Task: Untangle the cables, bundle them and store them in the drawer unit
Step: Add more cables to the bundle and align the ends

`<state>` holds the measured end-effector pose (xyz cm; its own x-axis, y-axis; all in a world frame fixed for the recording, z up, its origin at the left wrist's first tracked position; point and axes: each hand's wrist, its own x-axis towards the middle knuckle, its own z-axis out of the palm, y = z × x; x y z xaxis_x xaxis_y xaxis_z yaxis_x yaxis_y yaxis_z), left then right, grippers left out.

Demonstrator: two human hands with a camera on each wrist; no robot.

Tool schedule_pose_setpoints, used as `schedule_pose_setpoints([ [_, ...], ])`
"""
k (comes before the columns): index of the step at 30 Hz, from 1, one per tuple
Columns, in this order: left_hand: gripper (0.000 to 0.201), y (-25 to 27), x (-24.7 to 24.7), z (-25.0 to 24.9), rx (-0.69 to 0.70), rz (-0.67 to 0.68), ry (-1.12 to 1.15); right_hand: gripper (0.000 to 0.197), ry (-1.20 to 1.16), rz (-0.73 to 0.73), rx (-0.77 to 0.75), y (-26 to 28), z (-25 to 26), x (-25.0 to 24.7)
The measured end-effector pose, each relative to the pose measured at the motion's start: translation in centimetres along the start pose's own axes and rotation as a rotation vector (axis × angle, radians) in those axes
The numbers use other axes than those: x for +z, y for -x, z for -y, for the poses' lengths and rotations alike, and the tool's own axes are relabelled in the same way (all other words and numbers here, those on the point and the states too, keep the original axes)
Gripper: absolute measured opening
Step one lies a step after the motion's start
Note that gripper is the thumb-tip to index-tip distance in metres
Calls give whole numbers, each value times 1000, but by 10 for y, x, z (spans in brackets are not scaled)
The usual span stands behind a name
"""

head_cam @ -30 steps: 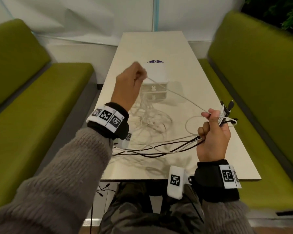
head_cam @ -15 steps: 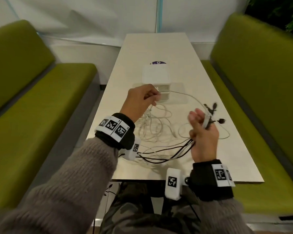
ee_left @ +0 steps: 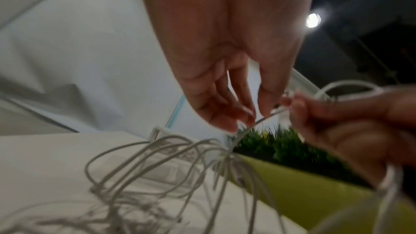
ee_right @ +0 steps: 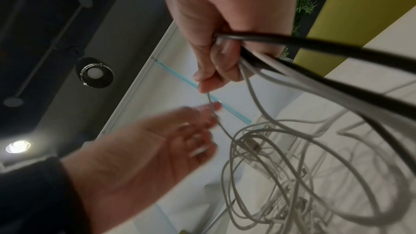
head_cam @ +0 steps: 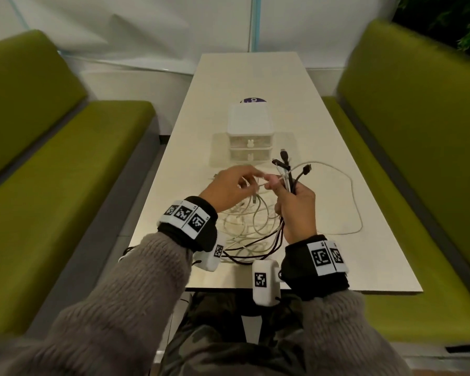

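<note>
**A:** So where's this at? Looks like the table [head_cam: 255,77] has the little white drawer unit [head_cam: 249,137] sitting mid-way down, both drawers closed, and a mess of white cables [head_cam: 242,226] heaped between it and the near edge.

**B:** Yeah, I'd call it still the untangling step — nothing's bundled and nothing's stored. The right hand [head_cam: 296,207] is fisted around a bunch of black and white cables [ee_right: 315,70], plug ends [head_cam: 285,164] sticking up out of the top, the rest trailing down to the pile.

**A:** And the left hand [head_cam: 228,189]?

**B:** Just beside the right one, fingertips touching. Its fingers [ee_left: 227,118] are loosely curled and pinching one thin white strand [ee_left: 263,119] that runs from the right thumb down into the heap. It's blurry, so I can't tell how firm the pinch is.

**A:** Next move?

**B:** My guess — draw that strand free of the loops without cinching a knot, then add it to the right-hand bunch. The drawers are just past the hands, nothing in the way.
</note>
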<state>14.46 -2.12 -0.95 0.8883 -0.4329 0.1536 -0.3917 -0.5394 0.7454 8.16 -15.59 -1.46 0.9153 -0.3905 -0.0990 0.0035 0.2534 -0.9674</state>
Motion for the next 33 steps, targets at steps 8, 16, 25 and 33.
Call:
schedule_pose_setpoints([
  [8,6,-8,20,21,-28,-70,-173,9,-117,-28,23,11,11,-14],
  [16,5,-17,4,23,-112,-256,-24,11,-274,-109,-14,12,26,-34],
  [25,16,-17,-25,7,18,-317,216,13,-381,-198,-13,11,26,-42],
  [33,11,-14,-35,26,-66,-241,-55,14,-384,-208,-7,12,27,-44],
])
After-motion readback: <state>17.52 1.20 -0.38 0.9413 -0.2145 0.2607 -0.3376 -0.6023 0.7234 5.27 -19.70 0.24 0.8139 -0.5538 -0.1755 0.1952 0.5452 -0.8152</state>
